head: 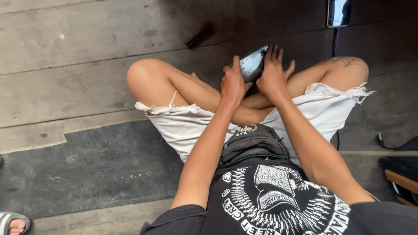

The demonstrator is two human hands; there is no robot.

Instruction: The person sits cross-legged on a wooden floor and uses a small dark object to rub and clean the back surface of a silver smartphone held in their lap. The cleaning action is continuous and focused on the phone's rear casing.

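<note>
Currently person sits cross-legged on wooden floor (65,87). Left hand (233,85) fingers closed around dark metal casing (253,64), held above crossed shins; right hand (273,76) rests on it, fingers spread. Work looks mid-way; nothing set down.

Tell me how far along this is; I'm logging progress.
Nothing looks finished. In hand: the left hand grips the dark, shiny, rounded metal piece at its near edge, and the right hand lies spread over it, above the crossed legs. The small reddish-brown stick lies untouched on the wooden floor.
</note>
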